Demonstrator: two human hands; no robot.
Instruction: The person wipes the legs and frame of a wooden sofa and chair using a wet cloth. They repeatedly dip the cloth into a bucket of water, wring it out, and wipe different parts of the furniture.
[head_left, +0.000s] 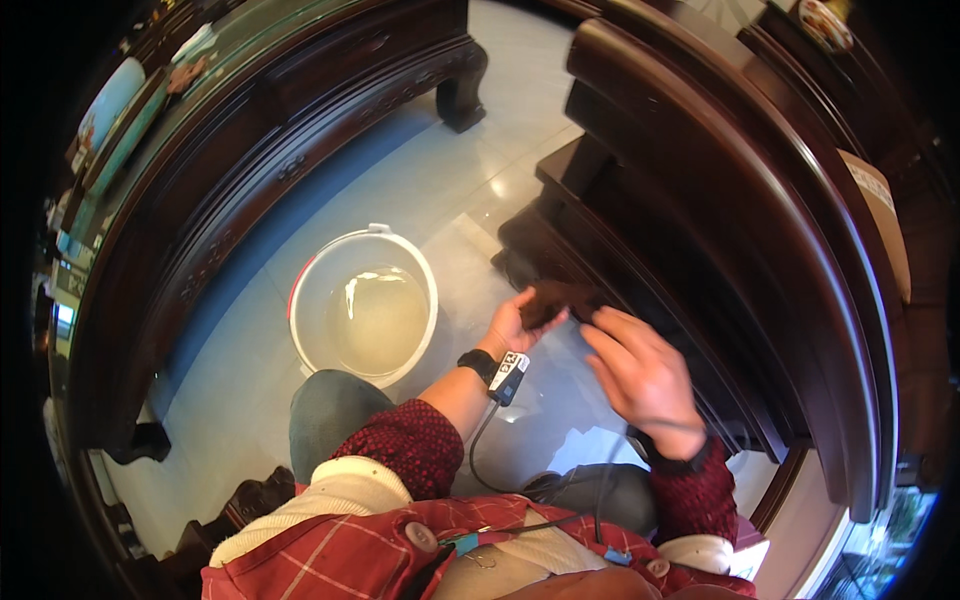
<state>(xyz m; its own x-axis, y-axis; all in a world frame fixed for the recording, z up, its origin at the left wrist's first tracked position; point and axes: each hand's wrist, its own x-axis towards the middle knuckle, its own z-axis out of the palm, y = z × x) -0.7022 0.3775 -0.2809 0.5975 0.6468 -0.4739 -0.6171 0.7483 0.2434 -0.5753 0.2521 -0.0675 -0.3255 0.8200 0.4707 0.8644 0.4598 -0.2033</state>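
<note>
My left hand (517, 326) holds a dark brown cloth (551, 304) between thumb and fingers, beside the base of a dark wooden furniture piece (690, 150). My right hand (641, 367), slightly blurred, is at the right end of the cloth with its fingers spread; whether it grips the cloth I cannot tell. A white plastic bucket (431, 300) with cloudy, yellowish water (379, 322) in it stands on the tiled floor, left of my left hand. On my left wrist is a black strap with a small cabled device (508, 379).
A long dark wooden table (285, 105) with carved trim and a glass top runs along the left and top, with a curved leg (461, 90). My knee (334, 412) is close to the bucket. Cables hang across my lap. Carved wood (259, 495) shows at the lower left.
</note>
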